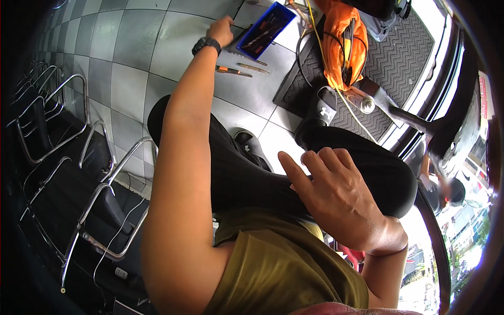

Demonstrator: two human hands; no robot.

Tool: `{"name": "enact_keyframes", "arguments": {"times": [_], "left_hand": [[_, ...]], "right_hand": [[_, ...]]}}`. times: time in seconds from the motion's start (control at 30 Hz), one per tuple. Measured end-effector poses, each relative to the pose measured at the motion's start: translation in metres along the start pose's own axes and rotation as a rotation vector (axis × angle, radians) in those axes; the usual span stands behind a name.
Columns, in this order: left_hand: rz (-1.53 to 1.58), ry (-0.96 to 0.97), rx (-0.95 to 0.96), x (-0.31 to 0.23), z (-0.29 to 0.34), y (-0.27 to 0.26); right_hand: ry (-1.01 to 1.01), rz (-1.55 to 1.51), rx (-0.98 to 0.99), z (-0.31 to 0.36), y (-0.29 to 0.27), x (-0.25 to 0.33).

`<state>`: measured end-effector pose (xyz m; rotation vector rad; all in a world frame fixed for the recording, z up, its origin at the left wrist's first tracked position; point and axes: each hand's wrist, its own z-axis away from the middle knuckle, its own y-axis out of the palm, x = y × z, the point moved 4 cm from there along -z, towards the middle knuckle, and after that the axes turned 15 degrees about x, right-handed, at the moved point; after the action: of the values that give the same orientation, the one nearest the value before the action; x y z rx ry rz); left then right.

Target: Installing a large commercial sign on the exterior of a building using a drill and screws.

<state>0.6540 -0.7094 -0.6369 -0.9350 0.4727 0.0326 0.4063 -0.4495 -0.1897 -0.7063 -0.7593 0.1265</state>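
Observation:
My left arm reaches far forward, and my left hand (222, 32), with a dark watch on the wrist, is curled low over the tiled floor. It is just left of a blue open tray (266, 31) holding dark tools. Its fingertips are mostly hidden, so anything in them does not show. Near the wrist lie a slim orange-and-black handled tool (233, 71) and a thin pointed tool (253, 67). Above my lap, my right hand (341, 194) hangs back-up, index finger stretched and the others loosely bent. Nothing shows in it.
An orange bag (344, 47) with black and yellow cables sits on a dark ribbed mat (394, 60). Metal-framed black chairs (100, 199) line the left side. A metal door arm (404, 115) stands at right; another person (443, 194) is beyond.

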Motion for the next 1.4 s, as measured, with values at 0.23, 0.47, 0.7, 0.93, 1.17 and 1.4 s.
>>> {"name": "enact_keyframes", "arguments": {"times": [0.23,0.47,0.7,0.93,1.17,1.4], "left_hand": [[-0.266,0.040,0.080,-0.028,0.047,0.054],[-0.134,0.003,0.210,-0.038,0.060,0.064],[-0.520,0.036,0.423,0.014,0.071,0.047],[-0.166,-0.086,0.379,0.098,0.096,-0.016],[0.248,-0.066,0.217,-0.013,0.095,-0.088],[0.002,0.086,0.056,-0.104,0.073,-0.027]], "right_hand": [[0.031,0.033,0.044,-0.009,-0.002,-0.005],[0.027,-0.004,0.099,-0.018,0.001,-0.005],[-0.002,0.042,0.086,-0.022,0.003,0.004],[-0.059,0.073,0.011,-0.022,-0.001,0.016],[-0.025,0.091,0.009,-0.018,0.000,0.017],[-0.014,0.099,0.033,-0.017,-0.001,0.020]]}}
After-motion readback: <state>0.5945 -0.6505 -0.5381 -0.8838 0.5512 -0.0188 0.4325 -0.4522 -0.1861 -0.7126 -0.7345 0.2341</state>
